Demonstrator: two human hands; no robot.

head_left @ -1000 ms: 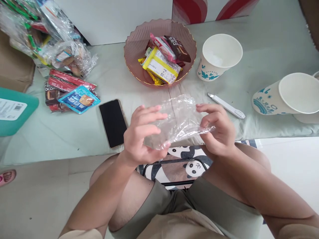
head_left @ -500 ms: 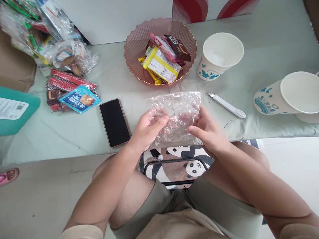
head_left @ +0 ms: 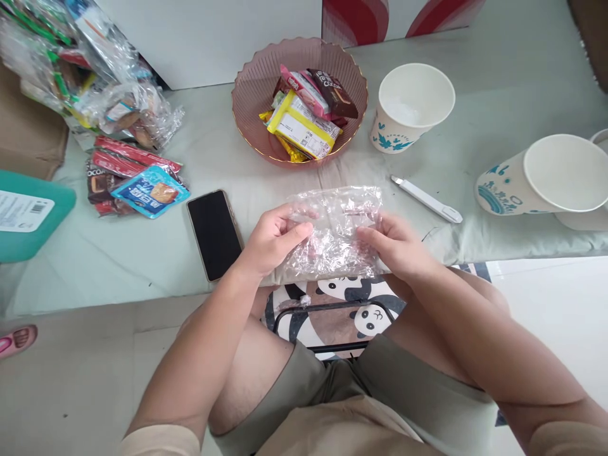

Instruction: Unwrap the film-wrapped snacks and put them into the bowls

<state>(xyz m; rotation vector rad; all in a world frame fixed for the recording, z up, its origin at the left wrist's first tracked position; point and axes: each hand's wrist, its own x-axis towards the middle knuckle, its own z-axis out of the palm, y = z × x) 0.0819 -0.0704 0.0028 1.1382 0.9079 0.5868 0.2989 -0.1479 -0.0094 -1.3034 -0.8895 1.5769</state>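
**Clear film pinched in both hands at the table's near edge**

We see the left hand (head_left: 273, 244) and the right hand (head_left: 401, 244) on either side of a piece of clear plastic film (head_left: 335, 212), crinkled and spread between them at the near edge of the table (head_left: 118, 266); each thumb presses the face toward us, the other fingers curl behind and show pinkish through it, so neither hand has a gap left in its grip; we cannot tell whether the film touches the cloth.

Left of the film, near that same edge, we find a phone (head_left: 215, 235), screen dark; to its right lies a white cutter (head_left: 427, 199), aslant; farther from the near edge stands a scalloped bowl (head_left: 251, 107) with snack packets (head_left: 304, 126); a paper cup (head_left: 396, 139) stands beside it, and a second cup (head_left: 503, 190) sits toward the near right corner.
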